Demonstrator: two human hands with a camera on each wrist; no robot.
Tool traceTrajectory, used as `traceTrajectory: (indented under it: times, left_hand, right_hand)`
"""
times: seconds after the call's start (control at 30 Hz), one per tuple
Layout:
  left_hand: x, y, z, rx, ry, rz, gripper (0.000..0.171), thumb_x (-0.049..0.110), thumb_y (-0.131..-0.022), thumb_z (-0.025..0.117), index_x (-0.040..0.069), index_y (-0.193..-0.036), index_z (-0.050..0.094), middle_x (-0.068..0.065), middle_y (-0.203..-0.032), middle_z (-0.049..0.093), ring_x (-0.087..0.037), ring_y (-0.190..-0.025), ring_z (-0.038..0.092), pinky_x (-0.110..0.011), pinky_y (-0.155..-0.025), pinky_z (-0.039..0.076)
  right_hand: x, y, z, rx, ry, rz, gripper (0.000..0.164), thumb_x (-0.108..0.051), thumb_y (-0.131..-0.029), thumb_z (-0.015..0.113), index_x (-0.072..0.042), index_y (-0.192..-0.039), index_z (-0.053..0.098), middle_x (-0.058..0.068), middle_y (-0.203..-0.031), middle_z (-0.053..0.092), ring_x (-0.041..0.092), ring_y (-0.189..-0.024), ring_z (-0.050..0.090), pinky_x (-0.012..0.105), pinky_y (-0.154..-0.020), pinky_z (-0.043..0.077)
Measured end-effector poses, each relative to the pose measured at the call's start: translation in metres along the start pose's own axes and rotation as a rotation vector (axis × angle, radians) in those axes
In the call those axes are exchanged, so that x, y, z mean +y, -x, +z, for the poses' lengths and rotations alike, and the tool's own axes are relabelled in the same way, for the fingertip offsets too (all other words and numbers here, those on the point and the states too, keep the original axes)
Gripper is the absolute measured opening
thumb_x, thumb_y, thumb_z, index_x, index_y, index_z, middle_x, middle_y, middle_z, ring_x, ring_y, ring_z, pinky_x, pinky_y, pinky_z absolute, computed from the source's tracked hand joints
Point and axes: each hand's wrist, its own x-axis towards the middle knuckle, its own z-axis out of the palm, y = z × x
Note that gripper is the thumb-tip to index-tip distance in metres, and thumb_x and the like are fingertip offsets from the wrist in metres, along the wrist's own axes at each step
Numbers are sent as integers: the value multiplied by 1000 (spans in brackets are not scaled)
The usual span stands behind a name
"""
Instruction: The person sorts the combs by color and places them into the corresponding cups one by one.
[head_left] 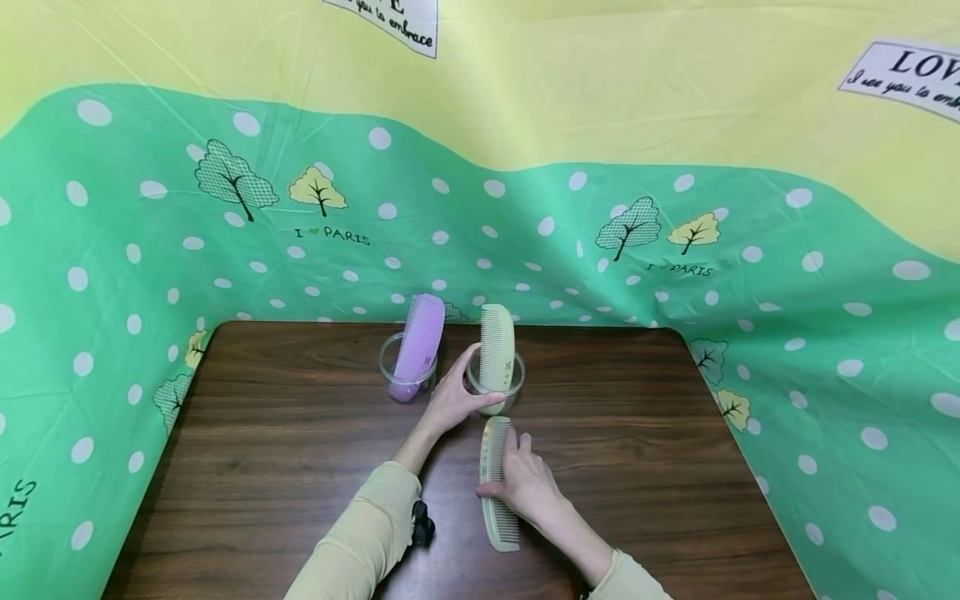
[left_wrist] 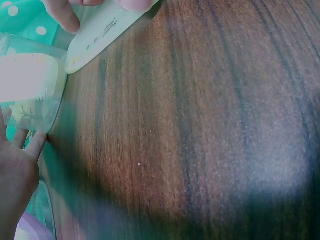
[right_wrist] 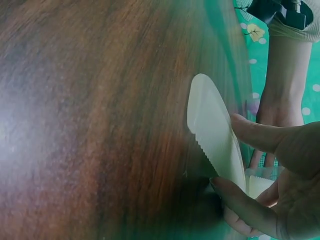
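Observation:
My left hand point(head_left: 450, 406) holds a clear glass cup point(head_left: 519, 382), thumb across its front and fingers along its left side. A pale yellow-green comb point(head_left: 498, 346) stands in that cup, teeth facing left. Just in front, my right hand point(head_left: 531, 483) grips a second pale green comb point(head_left: 489, 454) between thumb and fingers, the thumb on its spine and the fingers over its teeth. In the right wrist view this comb point(right_wrist: 212, 115) is close over the table. To the left, a purple comb point(head_left: 422, 342) leans in another clear cup point(head_left: 386, 360).
The dark wood-grain table point(head_left: 300, 467) ends at a back edge just behind the cups. A green and yellow printed cloth point(head_left: 540, 200) with white dots hangs behind the table and along both sides. A small black device point(head_left: 422, 525) sits on the left wrist.

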Motion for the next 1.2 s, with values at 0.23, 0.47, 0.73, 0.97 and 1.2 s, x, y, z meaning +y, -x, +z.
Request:
traceTrajectory:
  times: [0.23, 0.47, 0.73, 0.97, 1.2]
  left_hand:
    - [-1, -1, 0, -4, -2, 0, 100, 57, -73, 89, 54, -153, 30, 8, -163, 41, -22, -147, 44, -52, -118, 38]
    - [-1, -1, 1, 2, -2, 9, 100, 56, -73, 89, 53, -153, 31, 8, -162, 42, -22, -147, 45, -53, -118, 38]
    - [-2, -1, 1, 3, 10, 9, 100, 56, -73, 90, 51, -154, 31, 7, -162, 42, -24, -147, 46, -53, -118, 39]
    - [-1, 0, 0, -3, 3, 11, 99, 57, -74, 88, 54, -153, 30, 9, -162, 41, -21, -147, 45, -52, -118, 39]
    - [-1, 0, 0, -3, 10, 18, 101, 56, -74, 88, 45, -157, 31, 7, -162, 41, -22, -147, 45, -53, -117, 39]
  right_hand:
    - [-1, -1, 0, -11, -7, 11, 120, -39, -61, 99, 10, -149, 34, 23, -109, 52, 31, -70, 64, 43, -61, 56]
    - [-1, 0, 1, -13, 14, 28, 126, -42, -61, 98, 9, -154, 29, 32, -121, 57, 38, -77, 69, 49, -67, 58]
    - [-2, -1, 0, 3, 141, -5, 117, -47, -55, 99, 5, -144, 45, 30, -121, 64, 40, -78, 70, 49, -62, 56]
    - [2, 0, -4, -10, 104, -68, 89, -42, -61, 98, -4, -126, 52, 15, -95, 68, 33, -69, 67, 43, -53, 48]
    - [3, -1, -13, -115, -14, -64, 69, -26, -72, 93, -4, -118, 47, 11, -82, 66, 26, -66, 62, 40, -54, 46]
